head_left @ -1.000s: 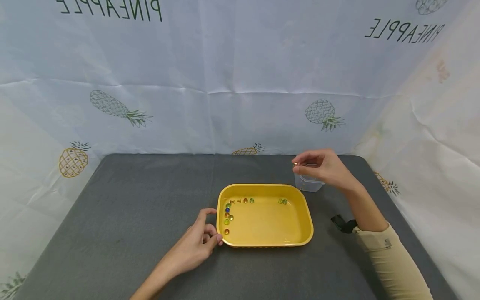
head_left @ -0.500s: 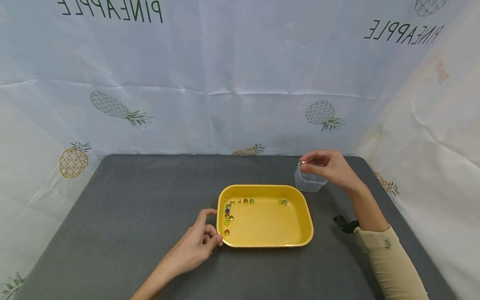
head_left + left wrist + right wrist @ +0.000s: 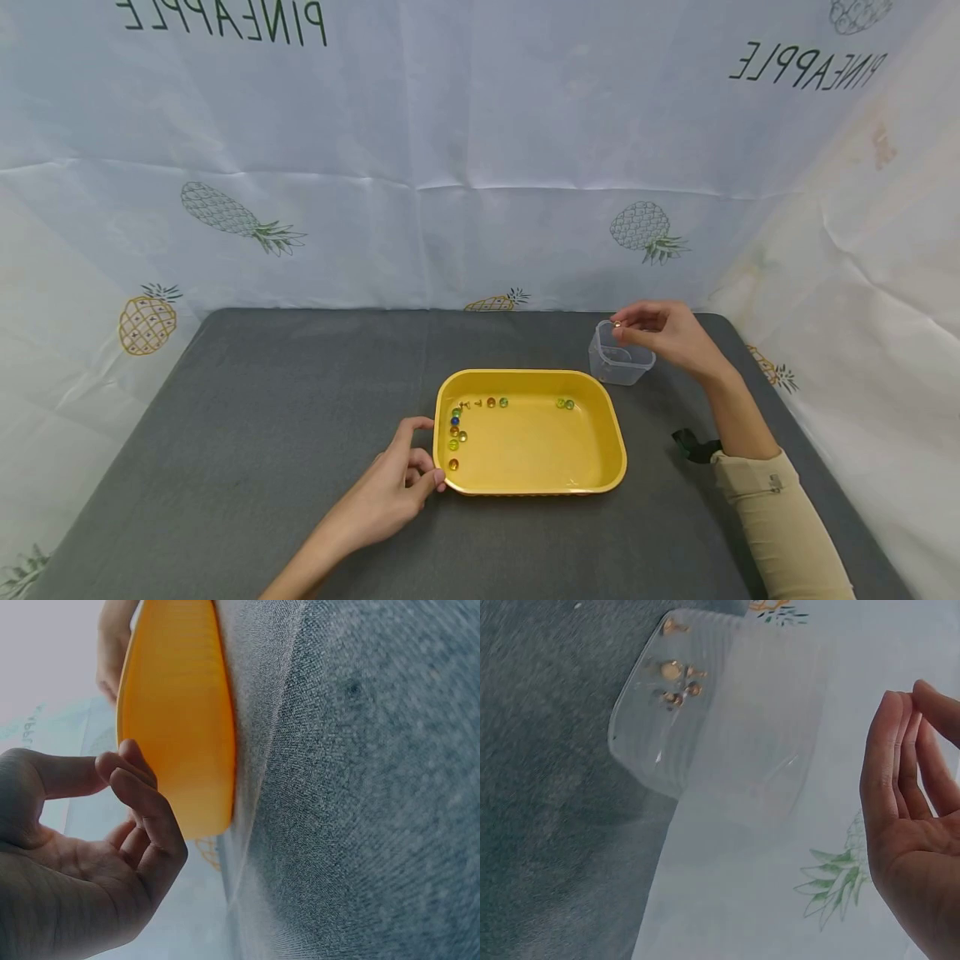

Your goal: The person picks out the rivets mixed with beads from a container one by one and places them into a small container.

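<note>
My left hand [image 3: 393, 483] holds the left side of a yellow tray [image 3: 540, 490], its index finger on the rim and its thumb at the near corner. Curled fingers overlap the tray's wall in the left wrist view. Over a clear plastic container [image 3: 622, 373], my right hand [image 3: 663, 332] pinches a small gold thumbtack [image 3: 617, 325] between thumb and fingertips. Several gold thumbtacks [image 3: 672, 670] lie at the container's bottom in the right wrist view. Inside the tray, a few more thumbtacks [image 3: 477, 403] sit near the back left corner.
Coloured glass marbles [image 3: 453, 432] line the tray's left side, with two green marbles [image 3: 565, 404] near its back right. The container stands just behind the tray's right corner. A dark strap [image 3: 696, 447] hangs at the right sleeve. Pineapple-print cloth [image 3: 450, 208] rises behind the grey table [image 3: 300, 400].
My right hand has moved a little to the right with the thumbtack, from the container's left edge to over its opening. The left hand and the tray have stayed put.
</note>
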`<state>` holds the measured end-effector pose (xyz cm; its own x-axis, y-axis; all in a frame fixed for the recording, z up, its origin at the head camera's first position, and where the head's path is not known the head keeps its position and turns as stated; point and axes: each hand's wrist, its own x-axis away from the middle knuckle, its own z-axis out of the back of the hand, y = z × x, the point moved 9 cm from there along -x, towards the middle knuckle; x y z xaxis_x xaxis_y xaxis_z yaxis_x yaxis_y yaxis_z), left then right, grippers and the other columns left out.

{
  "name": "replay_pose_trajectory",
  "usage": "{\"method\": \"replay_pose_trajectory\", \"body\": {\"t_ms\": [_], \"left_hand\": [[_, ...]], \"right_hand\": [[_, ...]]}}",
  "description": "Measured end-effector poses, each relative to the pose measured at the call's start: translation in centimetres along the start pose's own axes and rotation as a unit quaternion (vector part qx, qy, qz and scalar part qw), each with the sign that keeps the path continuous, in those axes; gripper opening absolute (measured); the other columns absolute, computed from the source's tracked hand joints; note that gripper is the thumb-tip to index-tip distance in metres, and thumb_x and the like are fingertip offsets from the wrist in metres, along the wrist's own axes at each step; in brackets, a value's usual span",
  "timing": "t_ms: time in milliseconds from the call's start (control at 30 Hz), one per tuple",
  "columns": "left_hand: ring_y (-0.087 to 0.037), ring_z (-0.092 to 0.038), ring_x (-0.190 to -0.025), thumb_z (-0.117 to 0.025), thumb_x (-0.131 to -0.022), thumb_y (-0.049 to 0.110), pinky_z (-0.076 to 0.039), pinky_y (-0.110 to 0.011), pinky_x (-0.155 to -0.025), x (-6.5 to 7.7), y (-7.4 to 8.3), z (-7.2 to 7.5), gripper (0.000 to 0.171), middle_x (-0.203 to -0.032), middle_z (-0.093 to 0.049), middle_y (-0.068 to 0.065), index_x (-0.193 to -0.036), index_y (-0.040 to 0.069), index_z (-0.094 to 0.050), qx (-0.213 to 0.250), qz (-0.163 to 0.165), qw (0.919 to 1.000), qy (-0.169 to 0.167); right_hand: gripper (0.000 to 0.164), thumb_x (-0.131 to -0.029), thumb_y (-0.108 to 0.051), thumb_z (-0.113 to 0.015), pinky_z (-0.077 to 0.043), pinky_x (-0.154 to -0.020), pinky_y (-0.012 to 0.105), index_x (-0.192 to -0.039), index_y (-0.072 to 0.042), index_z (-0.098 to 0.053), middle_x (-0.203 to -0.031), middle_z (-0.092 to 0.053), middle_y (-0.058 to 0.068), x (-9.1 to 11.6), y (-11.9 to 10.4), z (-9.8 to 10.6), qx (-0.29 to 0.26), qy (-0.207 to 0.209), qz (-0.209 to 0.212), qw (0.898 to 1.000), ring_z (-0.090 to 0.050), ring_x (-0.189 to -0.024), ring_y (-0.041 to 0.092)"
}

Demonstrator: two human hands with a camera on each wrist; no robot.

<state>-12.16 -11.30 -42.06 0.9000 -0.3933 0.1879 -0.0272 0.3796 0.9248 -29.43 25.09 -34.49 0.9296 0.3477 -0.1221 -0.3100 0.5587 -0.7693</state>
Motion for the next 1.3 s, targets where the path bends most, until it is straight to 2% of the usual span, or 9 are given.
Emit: {"method": "replay_pose_trajectory", "body": {"t_ms": [200,400,500,767,1033,1300], "left_hand": [[-0.010,-0.052,-0.061,-0.063,-0.109,0.007,-0.043,-0.025,-0.056,0.0,-0.2,0.0,0.063,-0.094,-0.073,-0.010,-0.160,0.000,-0.025,0.006,-0.002,1.0000,0.000],[-0.007,-0.052,-0.061,-0.062,-0.109,0.007,-0.044,-0.025,-0.056,-0.1,0.0,-0.1,0.062,-0.094,-0.073,-0.010,-0.159,0.001,-0.026,-0.007,0.001,1.0000,0.001],[-0.006,-0.052,-0.061,-0.062,-0.109,0.007,-0.044,-0.024,-0.056,-0.1,0.0,-0.1,0.061,-0.094,-0.073,-0.010,-0.159,0.001,-0.027,-0.012,0.002,0.9999,0.003],[-0.006,-0.052,-0.061,-0.062,-0.109,0.006,-0.044,-0.024,-0.057,-0.1,0.1,0.0,0.061,-0.093,-0.073,-0.010,-0.158,0.001,-0.027,-0.014,0.001,0.9999,0.007],[-0.008,-0.053,-0.061,-0.063,-0.109,0.006,-0.044,-0.024,-0.057,0.0,0.1,0.0,0.062,-0.093,-0.073,-0.011,-0.158,0.000,-0.027,0.001,-0.002,1.0000,0.004],[-0.007,-0.052,-0.061,-0.062,-0.109,0.006,-0.044,-0.024,-0.057,-0.1,0.1,0.1,0.062,-0.093,-0.073,-0.011,-0.159,0.000,-0.026,-0.006,-0.002,1.0000,0.003]], "right_hand": [[0.020,-0.103,-0.013,-0.076,-0.061,-0.077,0.023,-0.120,-0.002,-0.076,-0.096,-0.078,-0.007,-0.2,0.9,0.0,0.023,0.007,0.009,1.000,-0.074,-0.084,0.005],[0.024,-0.101,-0.007,-0.076,-0.059,-0.075,0.020,-0.122,0.004,-0.075,-0.106,-0.079,0.020,-0.1,1.7,-0.1,0.043,0.017,0.011,0.999,-0.072,-0.083,0.002],[0.025,-0.101,-0.006,-0.076,-0.059,-0.075,0.020,-0.123,0.005,-0.074,-0.110,-0.078,0.026,-0.1,2.0,-0.1,0.048,0.021,0.006,0.999,-0.072,-0.083,0.003],[0.023,-0.101,-0.005,-0.076,-0.059,-0.074,0.021,-0.122,0.004,-0.075,-0.108,-0.078,0.026,-0.2,2.3,0.0,0.062,0.038,0.007,0.997,-0.070,-0.081,0.001],[0.022,-0.100,-0.006,-0.078,-0.060,-0.076,0.020,-0.120,0.003,-0.076,-0.107,-0.079,0.023,-0.1,2.5,0.0,0.070,0.050,0.010,0.996,-0.075,-0.086,0.014],[0.025,-0.101,-0.007,-0.077,-0.061,-0.077,0.020,-0.123,0.003,-0.076,-0.110,-0.079,0.023,0.0,2.7,-0.1,0.067,0.048,0.002,0.997,-0.076,-0.089,0.017]]}}
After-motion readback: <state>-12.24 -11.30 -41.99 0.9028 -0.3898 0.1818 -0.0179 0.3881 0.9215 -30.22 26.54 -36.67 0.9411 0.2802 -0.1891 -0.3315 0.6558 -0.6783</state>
